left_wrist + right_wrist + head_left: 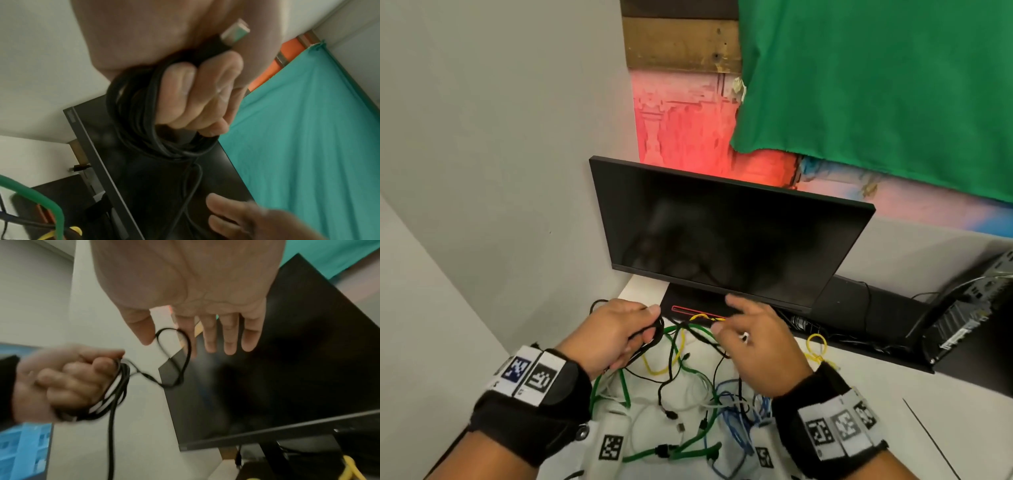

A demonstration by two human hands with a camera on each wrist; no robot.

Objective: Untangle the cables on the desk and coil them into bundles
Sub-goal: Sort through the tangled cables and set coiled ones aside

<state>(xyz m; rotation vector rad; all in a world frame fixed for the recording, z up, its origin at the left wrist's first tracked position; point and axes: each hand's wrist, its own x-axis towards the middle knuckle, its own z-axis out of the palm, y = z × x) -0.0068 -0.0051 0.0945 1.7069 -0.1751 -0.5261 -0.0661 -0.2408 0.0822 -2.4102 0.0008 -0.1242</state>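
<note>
A person's left hand (616, 334) grips a coiled black cable (131, 123), metal plug (235, 32) against the palm | right hand (760, 346), at 3 o'clock of it, fingers spread, a cable loop draped by the thumb | green (688, 442), yellow (654, 368), blue (736, 428) cables tangled on the white desk (893, 404) at 6 o'clock of the dark monitor (722, 236).

Dim wrist views — blurred; wide-angle warp

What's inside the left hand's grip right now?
The left hand holds several loops of black cable, fingers curled round them, with a metal plug by the palm. How many loops there are is hidden by the fingers.
</note>
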